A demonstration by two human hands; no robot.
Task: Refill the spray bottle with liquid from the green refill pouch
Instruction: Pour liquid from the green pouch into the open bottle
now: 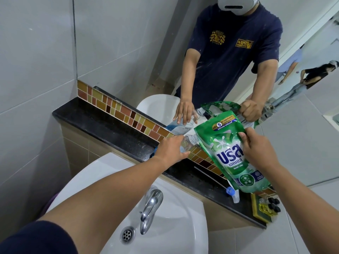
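Observation:
A clear spray bottle [189, 140] stands on the black ledge [102, 126] with its top off and a little blue liquid at its base. My left hand [171, 150] wraps around its body. My right hand [256, 146] grips the green refill pouch [227, 154] by its upper right side and holds it tilted, its top left corner near the bottle's open neck. The spray head [231, 193], blue and white with a long thin tube, lies on the ledge below the pouch. The mirror behind repeats both hands, the bottle and the pouch.
A white sink [165, 213] with a chrome tap [150, 206] and drain sits below my arms. A yellow-green sponge with small dark-capped bottles [268, 208] lies at the ledge's right end. A mosaic tile strip [117, 107] runs under the mirror. People show in the mirror's right part.

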